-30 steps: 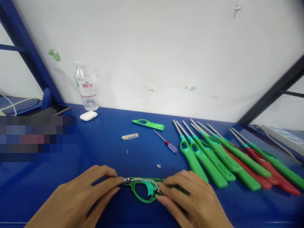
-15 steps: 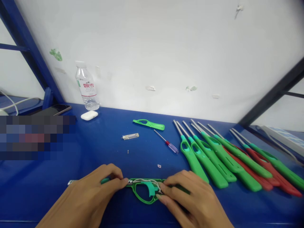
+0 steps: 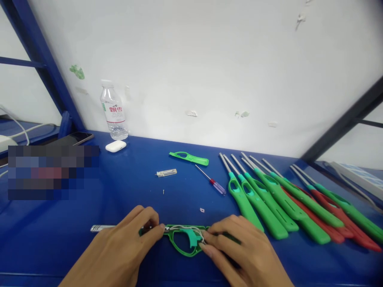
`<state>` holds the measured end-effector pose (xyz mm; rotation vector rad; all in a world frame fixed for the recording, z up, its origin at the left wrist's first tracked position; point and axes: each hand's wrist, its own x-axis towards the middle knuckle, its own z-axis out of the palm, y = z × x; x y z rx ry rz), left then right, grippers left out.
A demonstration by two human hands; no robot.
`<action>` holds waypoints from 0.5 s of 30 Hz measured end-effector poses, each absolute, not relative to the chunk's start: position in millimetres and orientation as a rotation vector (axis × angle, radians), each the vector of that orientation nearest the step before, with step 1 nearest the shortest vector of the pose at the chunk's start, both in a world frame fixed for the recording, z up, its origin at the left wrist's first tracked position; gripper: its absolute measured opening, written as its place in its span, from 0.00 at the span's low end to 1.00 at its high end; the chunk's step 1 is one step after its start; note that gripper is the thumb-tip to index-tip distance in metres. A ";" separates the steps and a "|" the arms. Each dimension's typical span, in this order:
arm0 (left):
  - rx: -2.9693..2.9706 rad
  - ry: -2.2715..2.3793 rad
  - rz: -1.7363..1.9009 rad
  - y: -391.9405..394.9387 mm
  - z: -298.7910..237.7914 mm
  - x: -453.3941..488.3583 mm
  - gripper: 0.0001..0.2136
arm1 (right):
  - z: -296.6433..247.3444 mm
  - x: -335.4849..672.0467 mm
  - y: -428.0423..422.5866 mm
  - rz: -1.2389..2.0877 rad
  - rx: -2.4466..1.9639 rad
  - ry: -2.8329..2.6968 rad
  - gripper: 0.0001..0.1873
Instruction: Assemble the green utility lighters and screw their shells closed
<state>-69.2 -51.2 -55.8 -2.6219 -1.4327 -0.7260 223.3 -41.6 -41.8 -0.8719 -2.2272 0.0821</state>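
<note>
An opened green gas lighter [image 3: 182,252] lies across the table's front, its teal trigger [image 3: 193,238] and pale wires bare. My left hand [image 3: 134,235] is closed on it where the metal tube meets the handle; the tube's tip [image 3: 98,228] sticks out to the left. My right hand [image 3: 239,247] grips the handle end, fingertips at the wires beside the trigger. Both palms hide much of the lighter. Beyond it lie a green half shell [image 3: 191,158], a clear fuel tank [image 3: 166,172], a small screw [image 3: 163,191], a little pale piece [image 3: 202,210] and a screwdriver [image 3: 218,186] with a purple handle.
Several green and red lighters [image 3: 266,199] lie in a row on the right. At the back left stand a water bottle [image 3: 115,113] and a white earbud case [image 3: 115,146], with a phone [image 3: 79,138] further left. A white wall [image 3: 179,59] rises behind the blue table.
The view has shifted slightly. My left hand sits a little further right on the lighter, and more of the metal tube shows. My right hand keeps its hold at the wires.
</note>
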 end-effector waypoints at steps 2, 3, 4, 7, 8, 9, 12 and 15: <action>-2.595 -1.433 -0.693 -52.2 -57.7 -68.4 0.29 | -42.6 224.9 -42.2 0.105 -0.879 -2.240 0.08; -2.594 -1.433 -0.680 -52.8 -58.7 -68.5 0.29 | -43.0 225.5 -42.6 0.111 -0.883 -2.239 0.07; -2.595 -1.431 -0.675 -53.4 -59.8 -68.9 0.29 | -43.3 226.0 -42.9 0.113 -0.888 -2.231 0.06; -2.583 -1.441 -0.667 -55.6 -63.0 -71.1 0.28 | -43.1 227.2 -42.8 0.091 -0.894 -2.180 0.07; -2.576 -1.454 -0.659 -56.3 -63.8 -71.8 0.28 | -42.8 227.5 -42.4 0.081 -0.890 -2.172 0.08; -2.564 -1.463 -0.658 -56.8 -64.4 -72.5 0.28 | -42.3 227.8 -42.0 0.071 -0.888 -2.168 0.08; -2.516 -1.457 -0.677 -57.5 -65.0 -73.3 0.26 | -41.5 228.0 -41.2 0.047 -0.884 -2.162 0.09; -2.475 -1.399 -0.709 -56.6 -63.9 -71.8 0.24 | -41.4 226.8 -41.2 0.041 -0.882 -2.143 0.09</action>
